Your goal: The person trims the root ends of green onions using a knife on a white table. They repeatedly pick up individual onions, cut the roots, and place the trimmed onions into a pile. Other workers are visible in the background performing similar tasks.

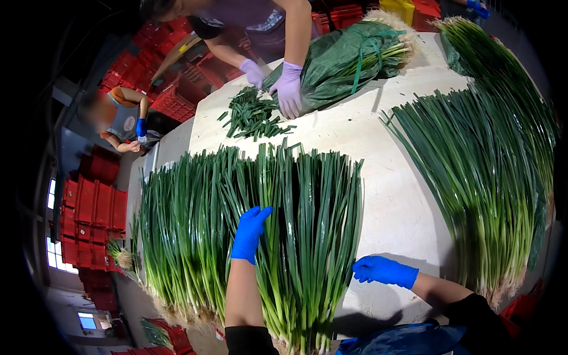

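Note:
Long green onions point(191, 230) with pale roots lie side by side before me on a pale wooden table. My left hand point(250, 233), in a blue glove, lies over their leaves near the middle; its fingertips are partly hidden, so whether it grips any is unclear. Beside the right edge of a nearer bundle point(310, 239) is my right hand point(377, 270), blue-gloved, with fingers curled; whether it pinches a leaf cannot be made out. Another large spread of green onions point(475, 191) covers the table's right side.
Across the table point(386, 164), a person in lilac gloves point(288, 91) presses on a green-wrapped onion bundle point(346, 62) beside cut leaf pieces point(253, 113). Another person point(128, 120) stands at the left. Red crates point(97, 208) are stacked beyond the left edge.

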Action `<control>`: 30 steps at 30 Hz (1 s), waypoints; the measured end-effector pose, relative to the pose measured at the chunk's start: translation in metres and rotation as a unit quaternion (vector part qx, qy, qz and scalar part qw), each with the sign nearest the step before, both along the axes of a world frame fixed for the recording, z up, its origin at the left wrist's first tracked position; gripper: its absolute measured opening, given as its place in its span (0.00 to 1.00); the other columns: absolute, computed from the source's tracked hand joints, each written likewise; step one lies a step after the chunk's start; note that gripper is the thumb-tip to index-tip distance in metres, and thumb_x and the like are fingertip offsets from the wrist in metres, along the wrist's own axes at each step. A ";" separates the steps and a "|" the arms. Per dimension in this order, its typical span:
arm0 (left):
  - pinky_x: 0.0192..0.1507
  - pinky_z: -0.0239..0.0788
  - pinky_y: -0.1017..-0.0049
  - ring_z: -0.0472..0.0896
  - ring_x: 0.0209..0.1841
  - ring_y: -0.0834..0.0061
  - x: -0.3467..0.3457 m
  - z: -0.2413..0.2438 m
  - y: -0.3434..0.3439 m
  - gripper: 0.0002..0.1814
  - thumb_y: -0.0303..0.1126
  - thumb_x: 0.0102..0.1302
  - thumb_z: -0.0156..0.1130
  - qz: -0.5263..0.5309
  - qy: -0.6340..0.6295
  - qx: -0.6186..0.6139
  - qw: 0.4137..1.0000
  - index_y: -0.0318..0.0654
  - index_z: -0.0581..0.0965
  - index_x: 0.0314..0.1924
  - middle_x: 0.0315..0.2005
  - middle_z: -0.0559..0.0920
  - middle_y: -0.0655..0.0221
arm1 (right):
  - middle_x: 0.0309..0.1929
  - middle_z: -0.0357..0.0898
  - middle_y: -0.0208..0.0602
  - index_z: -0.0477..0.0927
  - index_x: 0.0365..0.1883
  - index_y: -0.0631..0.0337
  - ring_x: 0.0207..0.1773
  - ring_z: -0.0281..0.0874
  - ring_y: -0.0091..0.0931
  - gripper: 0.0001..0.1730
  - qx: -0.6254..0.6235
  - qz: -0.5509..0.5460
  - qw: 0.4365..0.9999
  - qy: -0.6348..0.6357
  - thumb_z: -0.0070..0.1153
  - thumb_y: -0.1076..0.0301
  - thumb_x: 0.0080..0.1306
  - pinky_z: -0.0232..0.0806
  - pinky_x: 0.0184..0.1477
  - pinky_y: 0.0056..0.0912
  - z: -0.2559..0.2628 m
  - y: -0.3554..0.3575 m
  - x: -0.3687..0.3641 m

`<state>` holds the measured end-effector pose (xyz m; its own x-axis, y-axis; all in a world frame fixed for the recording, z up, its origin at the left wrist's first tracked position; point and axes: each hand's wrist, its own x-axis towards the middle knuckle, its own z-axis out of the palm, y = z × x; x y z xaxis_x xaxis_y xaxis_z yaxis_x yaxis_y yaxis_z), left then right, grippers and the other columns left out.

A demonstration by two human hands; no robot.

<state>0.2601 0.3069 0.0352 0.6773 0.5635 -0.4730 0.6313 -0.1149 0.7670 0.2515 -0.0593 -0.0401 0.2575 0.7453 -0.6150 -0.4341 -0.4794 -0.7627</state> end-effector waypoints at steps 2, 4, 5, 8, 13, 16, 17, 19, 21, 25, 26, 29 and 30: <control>0.31 0.62 0.79 0.67 0.26 0.83 -0.002 0.001 0.004 0.41 0.45 0.55 0.70 0.024 -0.008 -0.029 0.999 0.27 0.66 0.62 0.38 0.80 0.68 | 0.46 0.79 0.41 0.74 0.54 0.62 0.46 0.80 0.28 0.23 -0.006 0.017 1.000 -0.005 0.52 0.56 0.68 0.72 0.47 0.29 0.000 0.003 0.002; 0.28 0.62 0.80 0.66 0.23 0.84 -0.004 0.004 0.002 0.40 0.44 0.55 0.71 0.029 -0.013 -0.038 0.999 0.27 0.66 0.62 0.37 0.79 0.69 | 0.47 0.79 0.42 0.74 0.54 0.62 0.46 0.80 0.28 0.22 -0.010 0.046 0.999 -0.020 0.52 0.56 0.68 0.73 0.45 0.29 0.000 0.005 0.005; 0.27 0.61 0.80 0.66 0.22 0.84 -0.005 0.006 0.002 0.40 0.44 0.55 0.71 0.031 -0.015 -0.043 0.998 0.27 0.67 0.62 0.37 0.79 0.69 | 0.46 0.79 0.42 0.74 0.53 0.63 0.45 0.80 0.28 0.22 -0.008 0.043 0.999 -0.019 0.51 0.55 0.68 0.73 0.44 0.29 -0.001 0.006 0.004; 0.26 0.61 0.80 0.66 0.22 0.83 -0.005 0.006 0.005 0.34 0.43 0.57 0.69 0.013 -0.023 -0.040 0.999 0.29 0.71 0.58 0.36 0.80 0.69 | 0.44 0.79 0.41 0.75 0.51 0.63 0.44 0.80 0.27 0.22 -0.009 0.027 1.000 -0.009 0.50 0.55 0.68 0.72 0.42 0.29 -0.004 0.008 0.002; 0.36 0.70 0.76 0.78 0.37 0.76 -0.007 -0.007 0.006 0.27 0.42 0.62 0.64 -0.034 -0.096 0.048 0.994 0.32 0.74 0.55 0.37 0.81 0.66 | 0.44 0.79 0.43 0.73 0.55 0.62 0.47 0.79 0.28 0.22 0.042 -0.035 0.998 -0.030 0.51 0.57 0.69 0.73 0.46 0.30 -0.029 0.005 -0.012; 0.49 0.68 0.72 0.75 0.48 0.70 -0.022 -0.033 -0.003 0.30 0.31 0.61 0.65 -0.051 -0.195 0.371 0.906 0.36 0.68 0.63 0.53 0.73 0.55 | 0.50 0.78 0.47 0.71 0.57 0.64 0.51 0.77 0.37 0.26 -0.030 0.025 0.967 -0.252 0.49 0.54 0.68 0.70 0.52 0.38 -0.005 0.008 -0.025; 0.47 0.68 0.74 0.74 0.42 0.71 -0.019 -0.017 -0.034 0.31 0.28 0.62 0.63 -0.044 -0.200 0.315 0.927 0.36 0.66 0.65 0.51 0.73 0.57 | 0.52 0.77 0.49 0.71 0.58 0.65 0.52 0.76 0.40 0.27 -0.066 0.013 0.949 -0.308 0.48 0.53 0.68 0.68 0.54 0.40 -0.005 0.002 -0.032; 0.43 0.68 0.75 0.72 0.37 0.75 -0.025 0.000 -0.091 0.31 0.24 0.61 0.62 -0.151 -0.277 0.352 0.881 0.39 0.66 0.65 0.51 0.74 0.62 | 0.53 0.74 0.55 0.71 0.58 0.65 0.54 0.73 0.48 0.28 -0.067 -0.071 0.941 -0.326 0.47 0.52 0.68 0.67 0.55 0.46 -0.001 -0.019 -0.051; 0.46 0.67 0.77 0.73 0.40 0.78 -0.032 -0.003 -0.137 0.29 0.22 0.62 0.59 -0.243 -0.246 0.265 0.900 0.39 0.66 0.64 0.57 0.72 0.62 | 0.59 0.70 0.54 0.65 0.62 0.66 0.59 0.69 0.46 0.31 -0.091 -0.134 0.896 -0.413 0.48 0.52 0.68 0.63 0.59 0.46 0.008 -0.054 -0.063; 0.46 0.70 0.75 0.75 0.40 0.74 -0.054 -0.001 -0.219 0.31 0.24 0.59 0.64 -0.388 -0.281 0.160 0.863 0.39 0.67 0.63 0.53 0.74 0.63 | 0.61 0.67 0.55 0.62 0.64 0.67 0.63 0.64 0.46 0.34 -0.153 -0.280 0.763 -0.562 0.53 0.55 0.65 0.57 0.64 0.48 0.068 -0.127 -0.094; 0.45 0.71 0.74 0.75 0.40 0.75 -0.058 -0.012 -0.234 0.32 0.26 0.60 0.64 -0.405 -0.294 0.128 0.857 0.40 0.66 0.65 0.53 0.75 0.61 | 0.61 0.65 0.56 0.62 0.64 0.67 0.64 0.63 0.47 0.36 -0.224 -0.291 0.716 -0.594 0.55 0.55 0.63 0.56 0.64 0.48 0.081 -0.151 -0.095; 0.44 0.72 0.74 0.77 0.42 0.75 -0.074 -0.025 -0.273 0.33 0.29 0.62 0.63 -0.440 -0.182 0.020 0.879 0.45 0.63 0.67 0.51 0.75 0.61 | 0.63 0.63 0.57 0.61 0.65 0.68 0.65 0.60 0.48 0.41 -0.362 -0.315 0.561 -0.675 0.60 0.54 0.59 0.54 0.65 0.47 0.095 -0.227 -0.092; 0.44 0.73 0.73 0.77 0.43 0.75 -0.081 -0.025 -0.285 0.33 0.29 0.62 0.63 -0.439 -0.150 -0.019 0.886 0.45 0.63 0.67 0.51 0.75 0.61 | 0.63 0.62 0.58 0.60 0.65 0.69 0.66 0.60 0.48 0.43 -0.385 -0.325 0.542 -0.673 0.62 0.54 0.58 0.54 0.65 0.47 0.093 -0.249 -0.091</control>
